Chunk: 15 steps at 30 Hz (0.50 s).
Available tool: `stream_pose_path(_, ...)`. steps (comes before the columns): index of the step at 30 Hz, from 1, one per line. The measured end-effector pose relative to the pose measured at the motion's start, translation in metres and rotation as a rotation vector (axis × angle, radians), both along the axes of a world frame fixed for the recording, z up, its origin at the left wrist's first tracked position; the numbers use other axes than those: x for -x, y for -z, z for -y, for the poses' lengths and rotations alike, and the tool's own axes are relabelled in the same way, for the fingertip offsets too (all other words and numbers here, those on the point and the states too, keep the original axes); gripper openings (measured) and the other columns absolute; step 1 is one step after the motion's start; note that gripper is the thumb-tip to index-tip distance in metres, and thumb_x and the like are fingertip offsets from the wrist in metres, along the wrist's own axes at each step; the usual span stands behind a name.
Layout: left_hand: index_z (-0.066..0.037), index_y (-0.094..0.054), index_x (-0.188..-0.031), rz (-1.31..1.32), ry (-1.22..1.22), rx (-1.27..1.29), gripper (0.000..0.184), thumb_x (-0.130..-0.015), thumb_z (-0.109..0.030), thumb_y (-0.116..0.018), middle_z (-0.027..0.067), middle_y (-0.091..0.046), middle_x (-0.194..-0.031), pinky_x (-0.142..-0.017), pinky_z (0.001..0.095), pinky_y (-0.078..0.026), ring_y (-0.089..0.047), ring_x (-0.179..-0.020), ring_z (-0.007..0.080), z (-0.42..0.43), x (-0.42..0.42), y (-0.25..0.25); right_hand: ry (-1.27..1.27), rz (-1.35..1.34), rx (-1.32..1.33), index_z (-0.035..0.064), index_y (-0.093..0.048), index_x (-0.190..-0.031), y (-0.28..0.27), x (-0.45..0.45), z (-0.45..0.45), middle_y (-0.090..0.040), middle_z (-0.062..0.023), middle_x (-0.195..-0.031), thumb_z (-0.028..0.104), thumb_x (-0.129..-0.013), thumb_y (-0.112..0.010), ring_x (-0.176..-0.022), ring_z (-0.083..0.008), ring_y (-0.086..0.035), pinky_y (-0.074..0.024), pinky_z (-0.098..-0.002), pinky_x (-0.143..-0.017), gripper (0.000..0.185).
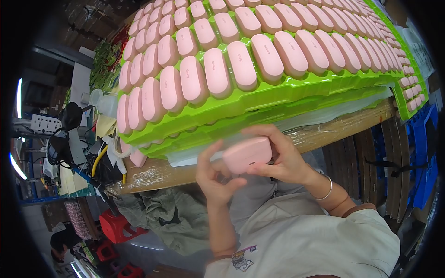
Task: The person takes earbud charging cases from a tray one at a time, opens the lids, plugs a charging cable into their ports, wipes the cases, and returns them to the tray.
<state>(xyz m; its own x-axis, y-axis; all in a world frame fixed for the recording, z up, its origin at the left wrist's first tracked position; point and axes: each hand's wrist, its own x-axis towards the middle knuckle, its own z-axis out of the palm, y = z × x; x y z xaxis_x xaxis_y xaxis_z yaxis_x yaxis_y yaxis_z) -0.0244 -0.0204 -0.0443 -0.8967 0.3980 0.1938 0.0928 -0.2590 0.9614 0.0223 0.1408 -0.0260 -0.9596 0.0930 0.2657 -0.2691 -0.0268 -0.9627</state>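
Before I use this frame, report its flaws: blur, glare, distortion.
Head view: wide-angle distortion appears to bow the green tray, and the corners go black; head view: the left hand looks motion-blurred, mostly at its fingers; head view: the lamps at far left are blown out white.

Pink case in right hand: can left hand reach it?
Likely yes: the left hand is open beside the pink case, nothing visible between them; the right hand grips its other end.

Factory workshop, green trays (pixel 278 94), identical pink cases (pixel 242 66)
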Motion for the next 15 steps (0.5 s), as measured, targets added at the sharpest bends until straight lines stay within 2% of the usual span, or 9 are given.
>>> stream_pose_path(2, 0.004, -0.037, -0.117, 0.012, 0.019, -0.011, 0.079, -0.056, -0.02, -0.08, 0.0074, -0.062, -0.072, -0.064, 0.0196, -0.043, -0.057, -0.066, 0.011, -0.004, -0.001, -0.004, 0.012, 0.004, 0.008, 0.0052, -0.043, -0.114, -0.001, 0.001, 0.0, -0.054, -0.0107, -0.101, 0.013, -0.068, -0.07, -0.086, -0.0176, -0.058, -0.0487, -0.0285, -0.07, 0.054)
stream_pose_path(4, 0.004, -0.042, -0.112, 0.023, -0.032, -0.039, 0.067, -0.061, -0.021, -0.077, 0.0082, -0.061, -0.079, -0.068, 0.021, -0.043, -0.056, -0.07, 0.0117, -0.018, -0.004, -0.018, -0.008, 0.021, -0.004, 0.0046, -0.044, -0.112, 0.003, 0.001, -0.001, -0.055, -0.0105, -0.1, 0.014, -0.067, -0.071, -0.085, -0.0173, -0.058, -0.049, -0.0283, -0.069, 0.053)
stream_pose_path(5, 0.004, -0.042, -0.112, 0.024, -0.032, -0.039, 0.067, -0.061, -0.021, -0.077, 0.0082, -0.061, -0.079, -0.068, 0.021, -0.043, -0.056, -0.07, 0.0117, -0.018, -0.003, -0.015, -0.028, 0.036, -0.016, 0.0039, -0.045, -0.11, 0.005, 0.001, -0.001, -0.055, -0.0102, -0.098, 0.015, -0.067, -0.071, -0.084, -0.0169, -0.058, -0.0493, -0.028, -0.068, 0.052)
stream_pose_path(7, 0.005, -0.048, -0.106, -0.031, -0.098, 0.048, 0.051, -0.068, -0.021, -0.071, 0.0101, -0.058, -0.09, -0.071, 0.0228, -0.043, -0.055, -0.08, 0.0129, -0.018, -0.001, -0.008, -0.026, 0.047, -0.001, 0.0032, -0.046, -0.108, 0.005, 0.001, -0.001, -0.056, -0.0099, -0.097, 0.015, -0.066, -0.072, -0.084, -0.0169, -0.059, -0.0496, -0.0278, -0.067, 0.051)
stream_pose_path(10, 0.005, -0.052, -0.1, -0.038, -0.118, 0.053, 0.04, -0.073, -0.021, -0.066, 0.0117, -0.055, -0.1, -0.073, 0.0242, -0.043, -0.053, -0.087, 0.0136, -0.02, -0.001, -0.008, -0.02, 0.086, 0.042, 0.0023, -0.046, -0.106, 0.003, 0.001, 0.0, -0.055, -0.009, -0.096, 0.015, -0.065, -0.073, -0.085, -0.0163, -0.058, -0.0494, -0.0276, -0.068, 0.051)
stream_pose_path(11, 0.005, -0.052, -0.1, -0.038, -0.118, 0.053, 0.04, -0.073, -0.021, -0.066, 0.0117, -0.055, -0.1, -0.073, 0.0242, -0.043, -0.053, -0.087, 0.0136, -0.022, -0.001, -0.006, -0.019, 0.112, 0.07, 0.0021, -0.046, -0.106, 0.002, 0.001, 0.0, -0.055, -0.0086, -0.097, 0.014, -0.064, -0.074, -0.086, -0.0158, -0.057, -0.049, -0.0276, -0.07, 0.051)
stream_pose_path(13, 0.007, -0.043, -0.11, 0.049, -0.316, 0.021, 0.058, -0.078, -0.04, -0.057, 0.0088, -0.056, -0.083, -0.065, 0.0205, -0.043, -0.055, -0.069, 0.0126, -0.027, -0.002, 0.0, -0.024, 0.105, 0.099, 0.0023, -0.046, -0.106, 0.003, 0.001, 0.0, -0.054, -0.0081, -0.098, 0.013, -0.064, -0.074, -0.088, -0.0152, -0.056, -0.0482, -0.0276, -0.072, 0.051)
stream_pose_path(14, 0.007, -0.043, -0.11, 0.049, -0.316, 0.021, 0.058, -0.078, -0.04, -0.057, 0.0088, -0.056, -0.083, -0.065, 0.0205, -0.043, -0.055, -0.069, 0.0126, -0.026, -0.002, -0.004, -0.029, 0.097, 0.129, 0.0025, -0.046, -0.106, 0.003, 0.001, 0.0, -0.054, -0.0076, -0.099, 0.012, -0.064, -0.074, -0.09, -0.0147, -0.055, -0.0475, -0.0276, -0.074, 0.051)
stream_pose_path(15, 0.007, -0.038, -0.114, 0.108, -0.236, -0.096, 0.059, -0.078, -0.036, -0.058, 0.0047, -0.054, -0.072, -0.064, 0.0202, -0.043, -0.053, -0.063, 0.01, -0.025, -0.003, -0.011, -0.029, 0.096, 0.129, 0.0025, -0.046, -0.106, 0.003, 0.002, 0.0, -0.054, -0.0076, -0.099, 0.012, -0.064, -0.074, -0.09, -0.0147, -0.055, -0.0475, -0.0276, -0.074, 0.051)
